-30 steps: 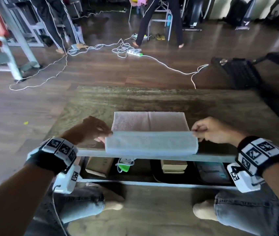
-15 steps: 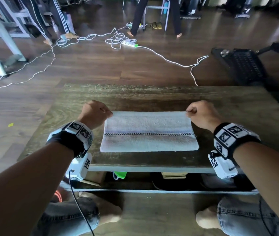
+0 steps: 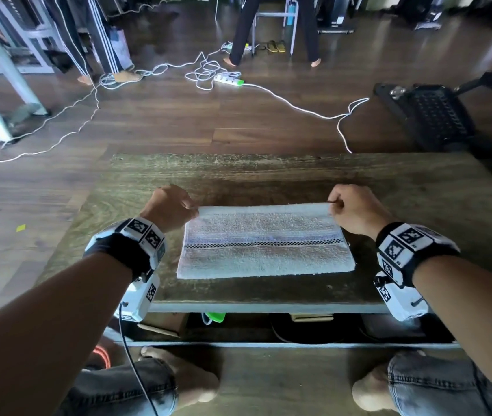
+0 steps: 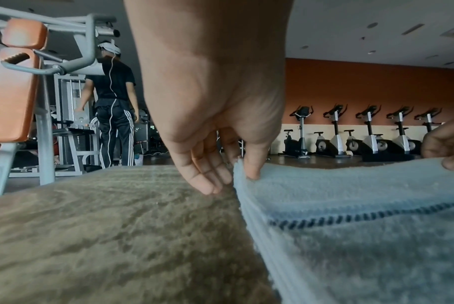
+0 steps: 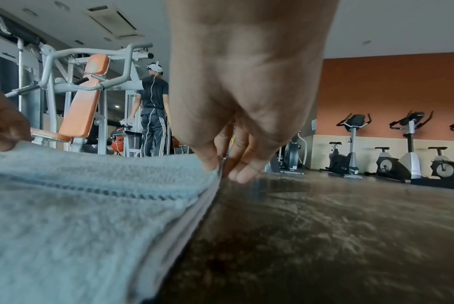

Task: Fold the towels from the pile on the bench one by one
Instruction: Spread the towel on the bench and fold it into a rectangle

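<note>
A pale towel (image 3: pixel 264 241) with a dark checked stripe lies folded in several layers on the wooden bench (image 3: pixel 268 172). My left hand (image 3: pixel 169 207) pinches its far left corner, thumb on top of the cloth (image 4: pixel 324 185). My right hand (image 3: pixel 348 208) pinches the far right corner in the same way, seen close in the right wrist view, where the towel (image 5: pixel 90 195) fills the lower left. Both hands (image 4: pixel 233 170) (image 5: pixel 220 166) sit low at the far edge of the fold.
Bare bench top lies beyond and beside the towel. White cables and a power strip (image 3: pixel 228 81) trail on the floor behind. A black frame (image 3: pixel 436 115) stands at the back right. People (image 3: pixel 274 25) stand among gym machines. Items sit on the shelf (image 3: pixel 268 325) under the bench.
A second ago both hands held the near edge lifted at the bench front. They carried it away from me and laid it over the far edge, halving the towel; since then little has moved.
</note>
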Available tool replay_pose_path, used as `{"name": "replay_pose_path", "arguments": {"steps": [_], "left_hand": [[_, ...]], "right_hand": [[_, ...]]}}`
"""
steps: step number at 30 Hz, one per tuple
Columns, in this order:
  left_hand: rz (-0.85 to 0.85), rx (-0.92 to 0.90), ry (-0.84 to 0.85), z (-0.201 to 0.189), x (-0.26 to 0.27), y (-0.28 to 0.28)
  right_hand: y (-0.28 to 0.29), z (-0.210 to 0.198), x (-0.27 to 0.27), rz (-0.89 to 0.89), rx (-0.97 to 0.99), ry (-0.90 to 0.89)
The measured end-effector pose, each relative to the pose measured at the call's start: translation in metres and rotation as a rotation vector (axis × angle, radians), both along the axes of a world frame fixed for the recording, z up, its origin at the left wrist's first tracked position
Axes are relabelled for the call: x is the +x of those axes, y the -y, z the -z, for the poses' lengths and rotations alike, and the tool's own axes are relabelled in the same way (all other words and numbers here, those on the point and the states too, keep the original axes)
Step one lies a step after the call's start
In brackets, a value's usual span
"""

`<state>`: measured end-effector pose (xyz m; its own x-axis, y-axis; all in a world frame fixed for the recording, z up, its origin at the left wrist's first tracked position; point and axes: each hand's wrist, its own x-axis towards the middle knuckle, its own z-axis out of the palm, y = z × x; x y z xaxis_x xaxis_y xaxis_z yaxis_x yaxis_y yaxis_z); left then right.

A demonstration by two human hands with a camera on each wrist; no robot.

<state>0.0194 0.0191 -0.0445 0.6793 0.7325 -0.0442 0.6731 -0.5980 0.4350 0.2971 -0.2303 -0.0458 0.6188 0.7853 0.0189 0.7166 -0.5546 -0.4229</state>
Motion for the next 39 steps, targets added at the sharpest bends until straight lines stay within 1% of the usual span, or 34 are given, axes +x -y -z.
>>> {"name": "replay_pose_path", "arguments": {"steps": [2,4,7,9,11,12,14,17,19,20,22,24,26,28,31,35,37,39], "left_hand": [[0.012,0.006,0.054,-0.017,0.0,0.002],[-0.008,0.043,0.153,-0.039,-0.001,0.005],[-0.057,0.17,0.436,-0.067,-0.01,0.014],[-0.033,0.238,0.569,-0.072,-0.022,0.024],[0.014,0.27,0.608,-0.066,-0.037,0.04],[0.031,0.273,0.601,-0.059,-0.045,0.049],[0.046,0.254,0.531,-0.037,-0.063,0.067],[0.065,0.155,0.279,0.007,-0.089,0.083],[0.062,0.142,0.114,0.029,-0.101,0.094],[0.045,0.165,0.098,0.04,-0.103,0.095],[-0.038,0.162,0.161,0.049,-0.101,0.098],[-0.186,0.131,0.167,0.043,-0.095,0.104],[-0.263,0.118,0.159,0.034,-0.089,0.111],[-0.266,0.118,0.129,0.025,-0.085,0.117],[-0.244,0.091,0.145,0.02,-0.086,0.115],[-0.324,0.02,0.153,0.015,-0.085,0.108],[-0.34,0.001,0.107,0.01,-0.084,0.11],[-0.299,0.079,0.015,0.01,-0.083,0.113]], "right_hand": [[0.002,-0.013,-0.001,-0.017,0.071,0.028],[0.006,-0.032,-0.003,-0.019,0.175,0.081],[0.018,-0.059,-0.006,0.008,0.454,0.21],[0.032,-0.066,-0.015,0.026,0.596,0.242],[0.049,-0.061,-0.028,0.017,0.638,0.251],[0.058,-0.055,-0.038,0.013,0.619,0.232],[0.078,-0.036,-0.053,-0.013,0.52,0.116],[0.107,0.002,-0.071,-0.042,0.28,-0.013],[0.121,0.021,-0.081,0.006,0.218,-0.074],[0.124,0.027,-0.085,0.046,0.23,-0.102],[0.123,0.032,-0.092,0.13,0.26,-0.116],[0.116,0.031,-0.093,0.201,0.233,-0.085],[0.108,0.025,-0.092,0.262,0.158,-0.079],[0.101,0.018,-0.093,0.29,0.071,-0.089],[0.095,0.011,-0.095,0.319,-0.018,-0.07],[0.094,-0.004,-0.089,0.299,-0.11,-0.064],[0.095,-0.008,-0.087,0.276,-0.152,-0.092],[0.095,-0.006,-0.087,0.23,-0.171,-0.082]]}}
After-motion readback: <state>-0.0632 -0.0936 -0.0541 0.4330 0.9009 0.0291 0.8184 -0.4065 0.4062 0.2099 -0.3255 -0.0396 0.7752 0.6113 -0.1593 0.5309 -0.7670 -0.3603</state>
